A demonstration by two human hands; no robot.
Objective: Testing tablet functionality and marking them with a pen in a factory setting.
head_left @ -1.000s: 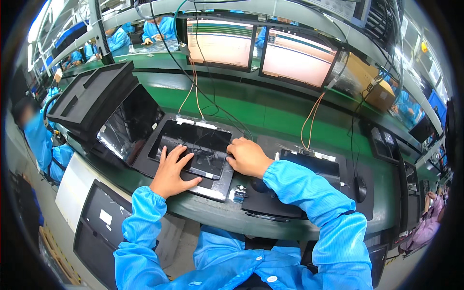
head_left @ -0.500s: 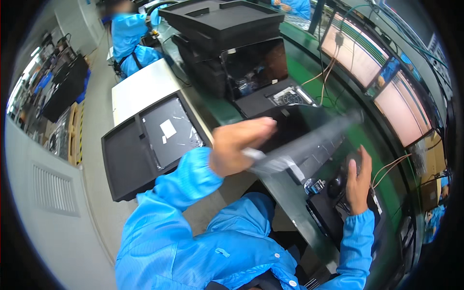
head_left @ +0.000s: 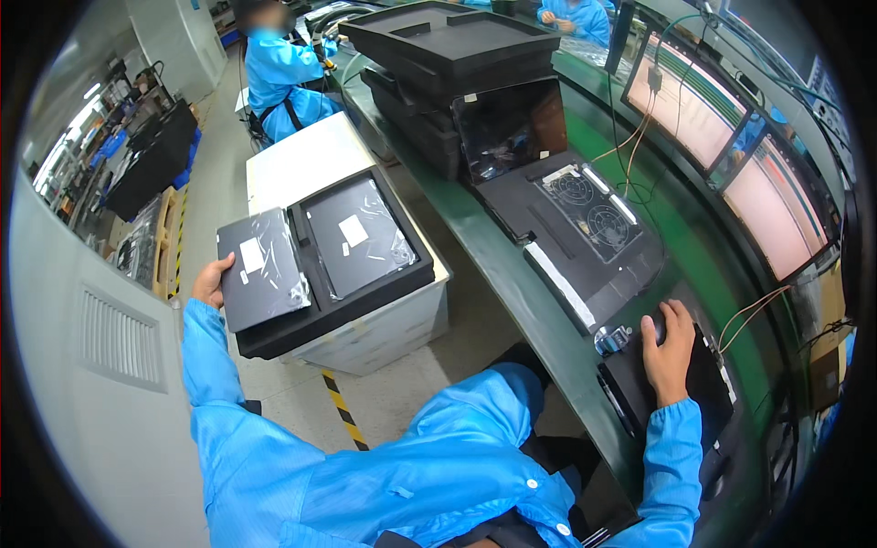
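My left hand (head_left: 211, 280) grips the left edge of a thin dark-grey flat panel (head_left: 274, 297), which carries a white label and clear film. That panel lies tilted over the left compartment of a black foam tray (head_left: 361, 321). A second, similar panel (head_left: 376, 265) rests in the tray's right compartment. Over on the green bench, my right hand (head_left: 671, 358) curls round a black computer mouse (head_left: 660, 324), which sits on a dark flat pad or case (head_left: 630, 388). Beside it is a small blue-and-silver device (head_left: 610, 341).
A black fixture (head_left: 548, 233) with round patterns stands on the bench, an upright dark screen (head_left: 512, 128) behind it. Stacked black foam trays (head_left: 448, 36) rise at the back. Two monitors (head_left: 776, 205) with cables line the right. A white box (head_left: 384, 333) supports the tray. A co-worker (head_left: 283, 78) sits far left.
My left hand has swung left from over the bench to the tray, and a panel now covers its left compartment. The fixture is uncovered. My right hand has lowered onto the mouse.
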